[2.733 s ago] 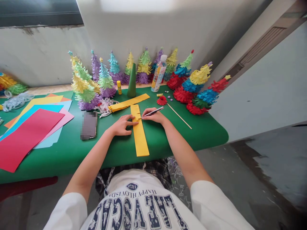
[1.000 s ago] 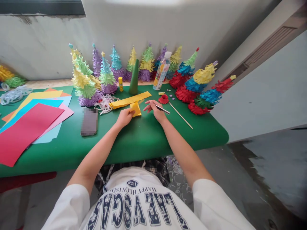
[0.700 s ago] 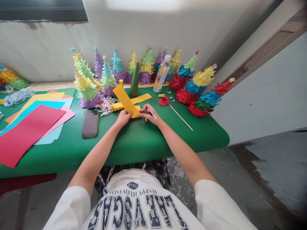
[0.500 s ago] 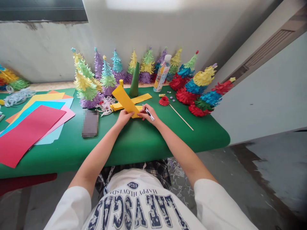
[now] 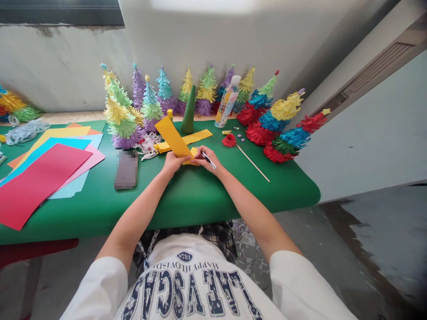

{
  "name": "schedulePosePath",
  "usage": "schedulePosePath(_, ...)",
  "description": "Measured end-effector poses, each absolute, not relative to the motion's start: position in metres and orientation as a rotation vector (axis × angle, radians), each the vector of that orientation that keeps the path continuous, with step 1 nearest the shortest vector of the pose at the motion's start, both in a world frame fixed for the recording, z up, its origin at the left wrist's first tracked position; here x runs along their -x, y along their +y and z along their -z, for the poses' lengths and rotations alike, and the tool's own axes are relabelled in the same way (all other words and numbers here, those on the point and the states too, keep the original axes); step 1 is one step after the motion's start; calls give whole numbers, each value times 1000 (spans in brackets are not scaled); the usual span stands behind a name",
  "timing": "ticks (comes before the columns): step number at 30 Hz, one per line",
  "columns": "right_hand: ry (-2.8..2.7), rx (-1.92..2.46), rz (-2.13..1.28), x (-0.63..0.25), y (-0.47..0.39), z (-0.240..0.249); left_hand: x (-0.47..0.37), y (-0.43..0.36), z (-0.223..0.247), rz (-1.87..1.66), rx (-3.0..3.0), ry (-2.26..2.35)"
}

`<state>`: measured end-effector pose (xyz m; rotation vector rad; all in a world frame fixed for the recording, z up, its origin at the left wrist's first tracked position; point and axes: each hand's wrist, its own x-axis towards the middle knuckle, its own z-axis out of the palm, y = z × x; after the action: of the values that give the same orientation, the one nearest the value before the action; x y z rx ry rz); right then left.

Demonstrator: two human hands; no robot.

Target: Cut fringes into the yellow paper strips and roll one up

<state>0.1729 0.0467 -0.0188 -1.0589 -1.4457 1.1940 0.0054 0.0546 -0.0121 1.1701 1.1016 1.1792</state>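
Note:
A yellow paper strip [image 5: 173, 138] slants up and to the left from between my hands. My left hand [image 5: 173, 163] is closed on its lower end, thumb on top. My right hand [image 5: 207, 158] pinches the strip's bottom corner and also has a black-and-white pen [image 5: 208, 160] tucked in its fingers. Just beyond lies another yellow strip [image 5: 200, 137] on the green tabletop [image 5: 200, 195]. Behind it stand a green paper cone [image 5: 189, 113] and a yellow glue stick [image 5: 170, 114].
Several fringed paper trees [image 5: 151, 104] line the back, with a plastic bottle [image 5: 227, 102] among them. To the right are a red fringed ring [image 5: 229, 140] and a thin stick [image 5: 253, 163]. A phone [image 5: 126, 170] and coloured sheets [image 5: 46, 182] lie left.
The yellow strip's lower end has shifted slightly, and a folded yellow bit now shows by my right fingers. Both hands keep their hold; the view has tilted a little.

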Motion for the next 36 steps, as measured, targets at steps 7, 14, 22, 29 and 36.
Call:
schedulePosePath(7,-1437,1066,-1210,-173,45,15,-5,53,10,-1172,-1142,1082)
schedulePosePath(14,-1433,1042,-1281,-174,45,13,-5,52,9,-1165,-1126,1063)
schedulePosePath(22,-1435,1013,-1294,-176,46,13,-5,52,7,-1154,-1135,1068)
schedulePosePath(29,-1450,1020,-1335,-174,45,15,-4,53,8,-1155,-1132,1091)
schedulePosePath(36,-1443,1028,-1304,-175,46,16,-2,54,8,-1177,-1126,1111)
